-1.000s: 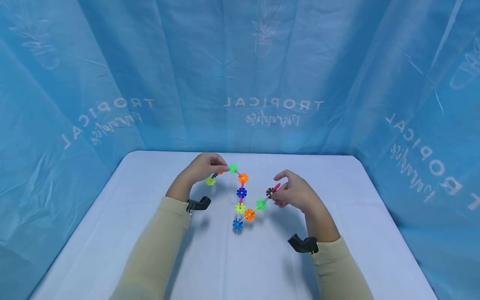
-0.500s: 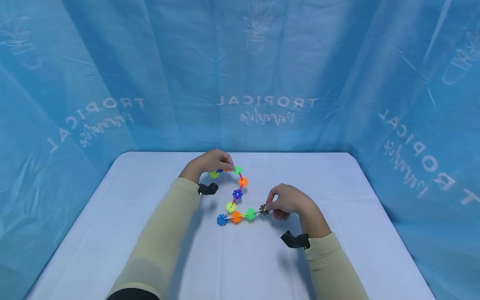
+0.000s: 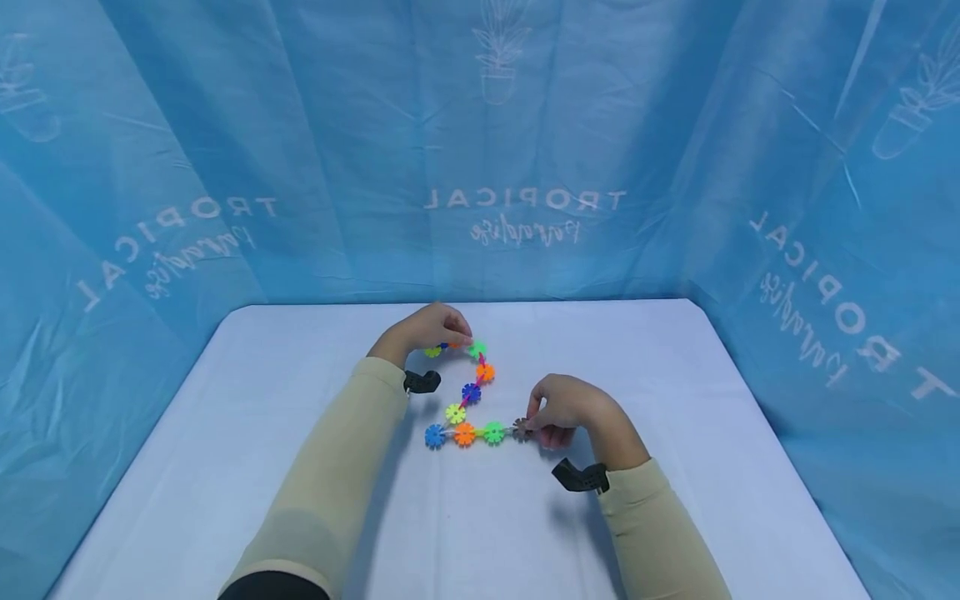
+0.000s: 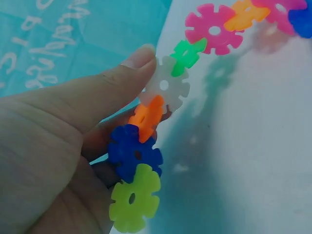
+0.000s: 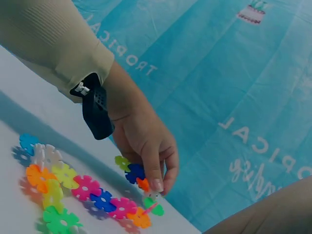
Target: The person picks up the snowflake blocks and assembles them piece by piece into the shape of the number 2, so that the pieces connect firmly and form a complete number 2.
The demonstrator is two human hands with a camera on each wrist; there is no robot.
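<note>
A chain of colourful notched plastic discs, joined slot to slot, curves across the table somewhat like a numeral 2. At its far end my left hand (image 3: 431, 327) pinches a translucent white disc (image 4: 170, 87) between thumb and fingers. Beyond that grip hang an orange disc (image 4: 146, 119), a blue disc (image 4: 134, 153) and a yellow-green disc (image 4: 135, 200), lying along my fingers. My right hand (image 3: 572, 410) pinches the brown disc (image 3: 521, 429) at the near right end. Left of it run a green disc (image 3: 493, 432), an orange disc (image 3: 464, 434) and a light-blue disc (image 3: 435, 436) at the corner.
A white cloth covers the table (image 3: 337, 533). Blue printed curtains (image 3: 480, 133) enclose its back and both sides. A black wrist camera (image 3: 581, 477) sits on my right wrist, another camera (image 3: 422, 382) on my left. A sleeve (image 5: 273, 209) crosses the right wrist view's lower right.
My right hand has come nearer and slightly left, straightening the chain's lower part into a level row. The left hand has shifted a little right, still pinching the chain.
</note>
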